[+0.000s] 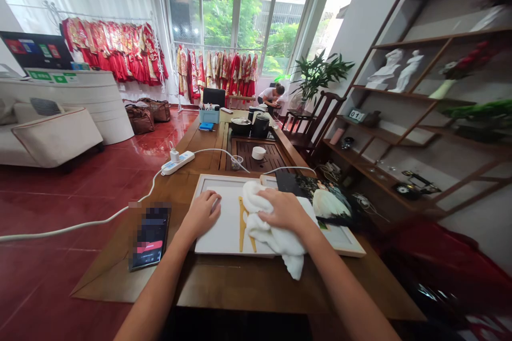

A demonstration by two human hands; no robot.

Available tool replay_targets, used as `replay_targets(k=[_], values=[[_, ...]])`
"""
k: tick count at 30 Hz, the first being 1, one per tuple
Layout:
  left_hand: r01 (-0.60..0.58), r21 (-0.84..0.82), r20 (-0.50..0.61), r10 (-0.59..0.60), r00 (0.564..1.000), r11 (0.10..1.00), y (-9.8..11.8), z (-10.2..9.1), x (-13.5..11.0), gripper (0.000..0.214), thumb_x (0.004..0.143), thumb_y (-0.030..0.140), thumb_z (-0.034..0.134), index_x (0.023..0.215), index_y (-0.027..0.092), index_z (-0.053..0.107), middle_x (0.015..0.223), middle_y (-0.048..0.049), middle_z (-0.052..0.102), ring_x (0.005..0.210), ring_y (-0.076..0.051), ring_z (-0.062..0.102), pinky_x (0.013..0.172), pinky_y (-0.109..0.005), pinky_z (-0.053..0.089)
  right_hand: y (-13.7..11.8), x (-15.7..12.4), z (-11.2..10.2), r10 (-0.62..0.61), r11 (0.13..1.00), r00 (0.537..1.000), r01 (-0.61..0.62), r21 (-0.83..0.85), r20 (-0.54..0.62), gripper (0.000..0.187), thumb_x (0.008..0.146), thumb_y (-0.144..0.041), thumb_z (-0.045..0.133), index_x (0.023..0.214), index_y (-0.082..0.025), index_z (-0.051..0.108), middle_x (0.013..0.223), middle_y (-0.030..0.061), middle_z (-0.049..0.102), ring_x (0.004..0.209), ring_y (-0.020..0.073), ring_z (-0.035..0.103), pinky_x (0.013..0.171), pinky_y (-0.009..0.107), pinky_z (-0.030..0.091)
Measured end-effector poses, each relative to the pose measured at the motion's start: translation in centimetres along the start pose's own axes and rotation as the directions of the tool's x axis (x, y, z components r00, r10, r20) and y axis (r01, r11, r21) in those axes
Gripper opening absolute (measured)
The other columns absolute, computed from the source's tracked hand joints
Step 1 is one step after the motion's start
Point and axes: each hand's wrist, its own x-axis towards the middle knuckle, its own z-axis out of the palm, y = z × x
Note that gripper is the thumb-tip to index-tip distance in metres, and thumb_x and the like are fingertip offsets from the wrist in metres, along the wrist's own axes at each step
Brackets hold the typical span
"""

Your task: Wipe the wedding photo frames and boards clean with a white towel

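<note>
A white picture frame (224,234) lies flat on the wooden table (240,287) in front of me, with a gold strip on its face. My left hand (202,214) rests on the frame's left part, fingers curled and pressing down on it. My right hand (285,210) presses a crumpled white cloth (276,237) onto the frame's middle, fingers bent over the cloth. The cloth's end hangs over the frame's near edge. A printed photo (326,200) lies over the frame's right side.
A phone (150,237) lies at the table's left. A white power strip (178,162) and its cable run off left. Farther back stand a tea tray (256,154), a small cup (258,152), kettles and a blue box (209,115). A person crouches far behind. Shelves stand at right.
</note>
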Motion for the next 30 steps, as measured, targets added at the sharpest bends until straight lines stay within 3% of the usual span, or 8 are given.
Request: replay_targets(k=[5,9,12,16,21,30], values=[[0.0,0.01,0.012,0.0,1.0,1.0,0.1,-0.1,0.0,0.022,0.089,0.024,0.044,0.109,0.022,0.055,0.111,-0.0088,0.056,0.105,-0.022,0.055,0.095,-0.041,0.044,-3.8,-1.4,-0.9,-0.222,0.975,0.974,0.222,0.023,0.05,0.038,0.075,-0.041,0.057,0.109,-0.025,0.059,0.097,0.0035,0.062,0.084,0.02,0.057,0.067,0.029,0.033],[0.003,0.008,0.009,-0.003,1.0,1.0,0.2,-0.1,0.1,0.022,0.089,0.025,0.044,0.108,0.023,0.055,0.111,-0.0083,0.055,0.106,-0.022,0.055,0.095,-0.04,0.045,-4.5,-1.9,-1.2,-0.294,0.956,0.953,0.292,0.035,0.079,0.042,0.073,-0.042,0.059,0.112,-0.026,0.058,0.098,0.0034,0.06,0.084,0.02,0.056,0.066,0.029,0.032],[0.008,0.001,-0.003,-0.008,1.0,1.0,0.1,-0.1,0.0,0.022,0.089,0.025,0.044,0.108,0.023,0.056,0.111,-0.0079,0.056,0.106,-0.022,0.055,0.095,-0.039,0.045,-3.2,-1.8,-1.1,-0.243,0.97,0.968,0.241,0.028,0.059,0.041,0.075,-0.04,0.057,0.113,-0.026,0.058,0.1,0.0034,0.061,0.085,0.0198,0.056,0.068,0.029,0.033],[0.006,-0.003,0.002,-0.006,1.0,1.0,0.1,-0.1,0.0,0.022,0.089,0.025,0.044,0.108,0.023,0.056,0.11,-0.0082,0.056,0.105,-0.022,0.055,0.095,-0.039,0.045,-0.1,-1.5,-0.7,-0.079,0.997,0.997,0.079,-0.008,-0.001,0.041,0.078,-0.039,0.053,0.117,-0.025,0.056,0.103,0.004,0.061,0.092,0.0209,0.058,0.072,0.029,0.035],[0.002,-0.01,-0.015,-0.002,1.0,1.0,0.0,0.0,0.0,0.022,0.088,0.024,0.046,0.107,0.023,0.057,0.109,-0.0077,0.057,0.104,-0.022,0.056,0.094,-0.04,0.046,1.5,-1.7,-0.5,0.089,0.994,0.995,-0.091,-0.052,-0.036,0.042,0.081,-0.04,0.05,0.119,-0.025,0.056,0.107,0.0047,0.062,0.089,0.0211,0.059,0.071,0.029,0.037],[0.005,-0.009,-0.014,-0.005,1.0,1.0,0.2,-0.1,0.0,0.022,0.088,0.023,0.046,0.107,0.023,0.057,0.109,-0.0076,0.056,0.104,-0.022,0.055,0.094,-0.04,0.045,-3.3,-2.7,-0.9,-0.218,0.975,0.975,0.217,0.056,0.029,0.042,0.075,-0.038,0.058,0.115,-0.026,0.058,0.099,0.0039,0.06,0.086,0.0203,0.056,0.073,0.029,0.035]])
